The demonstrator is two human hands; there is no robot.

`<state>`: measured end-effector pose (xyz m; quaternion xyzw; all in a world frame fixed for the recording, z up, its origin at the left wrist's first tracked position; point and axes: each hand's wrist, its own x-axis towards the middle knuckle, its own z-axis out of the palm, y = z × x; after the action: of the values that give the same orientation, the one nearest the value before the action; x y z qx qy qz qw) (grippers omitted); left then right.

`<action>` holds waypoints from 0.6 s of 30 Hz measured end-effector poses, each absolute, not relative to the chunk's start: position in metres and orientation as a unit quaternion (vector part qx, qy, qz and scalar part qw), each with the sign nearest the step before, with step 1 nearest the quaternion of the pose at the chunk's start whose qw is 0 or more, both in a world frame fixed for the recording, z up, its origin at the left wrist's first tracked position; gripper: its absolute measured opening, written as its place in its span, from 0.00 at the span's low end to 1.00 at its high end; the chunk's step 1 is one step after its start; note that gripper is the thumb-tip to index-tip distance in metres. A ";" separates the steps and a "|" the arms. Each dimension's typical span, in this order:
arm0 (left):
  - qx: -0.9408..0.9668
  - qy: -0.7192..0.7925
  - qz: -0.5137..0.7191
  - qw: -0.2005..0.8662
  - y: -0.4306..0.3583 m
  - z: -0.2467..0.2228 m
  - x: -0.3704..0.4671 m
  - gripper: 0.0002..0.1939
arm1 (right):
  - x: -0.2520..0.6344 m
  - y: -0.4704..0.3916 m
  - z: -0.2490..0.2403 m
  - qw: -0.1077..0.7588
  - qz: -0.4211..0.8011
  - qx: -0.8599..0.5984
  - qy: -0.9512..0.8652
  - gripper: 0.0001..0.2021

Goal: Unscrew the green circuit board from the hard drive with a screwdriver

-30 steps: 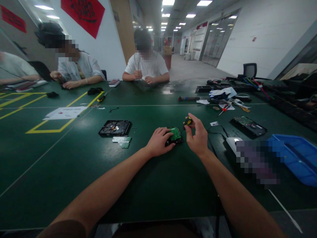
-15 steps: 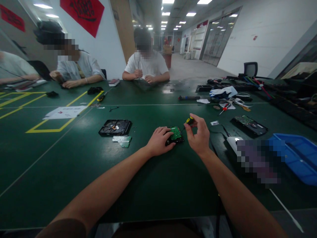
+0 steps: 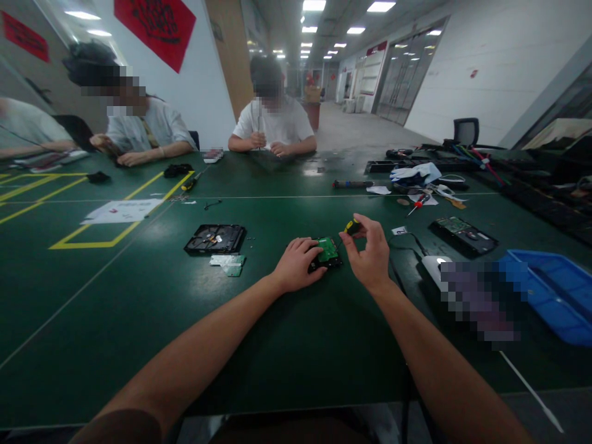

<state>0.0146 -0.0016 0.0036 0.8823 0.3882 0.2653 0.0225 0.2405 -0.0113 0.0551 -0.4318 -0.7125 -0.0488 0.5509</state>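
Yellow screwdriver pinched in the right hand, the spread left hand clasps a hard drive.

The person is wearing a dark brown sleeve, its hem curving plainly around the left arm and leaving the forearm bare. The right forearm is showing bare too. Dark clothing is showing at the bottom edge, its details getting lost in shadow. The left grip and right grip are both showing as bare hands.
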 end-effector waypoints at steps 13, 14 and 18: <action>0.882 0.390 0.266 0.020 -0.003 0.006 0.015 0.27 | 0.245 -0.011 0.054 0.549 -0.029 -0.425 -0.719 0.23; 0.881 0.390 0.266 0.022 -0.003 0.005 0.015 0.27 | 0.244 -0.010 0.054 0.551 -0.035 -0.425 -0.717 0.23; 0.883 0.387 0.266 0.021 -0.002 0.004 0.016 0.26 | 0.243 -0.009 0.053 0.554 -0.033 -0.431 -0.712 0.25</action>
<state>0.0156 -0.0018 0.0041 0.8828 0.3867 0.2659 0.0214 0.2434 -0.0093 0.0533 -0.4305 -0.7121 -0.0333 0.5536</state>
